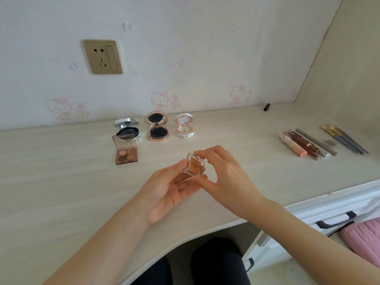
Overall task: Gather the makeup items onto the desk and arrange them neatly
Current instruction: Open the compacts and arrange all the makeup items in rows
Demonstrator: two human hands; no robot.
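Note:
Above the middle of the pale desk point(61, 182), both hands hold a small clear square case with an orange-brown pan point(195, 166). My left hand point(170, 192) cradles it from below, palm up. My right hand point(224, 173) pinches its top and lower edges with fingers and thumb. Near the wall stand three open round compacts: a silver one point(127, 127), a rose-gold one point(157, 127) and a white one point(184, 128). In front of the silver compact lies an open brown eyeshadow palette point(125, 151).
At the right lie several lip tubes and pencils point(304, 146), makeup brushes point(343, 137) and a small flat brown piece point(329, 143). A dark small tube point(266, 107) lies by the wall. A drawer unit with a dark handle point(335, 221) and pink fabric point(364, 237) sit lower right.

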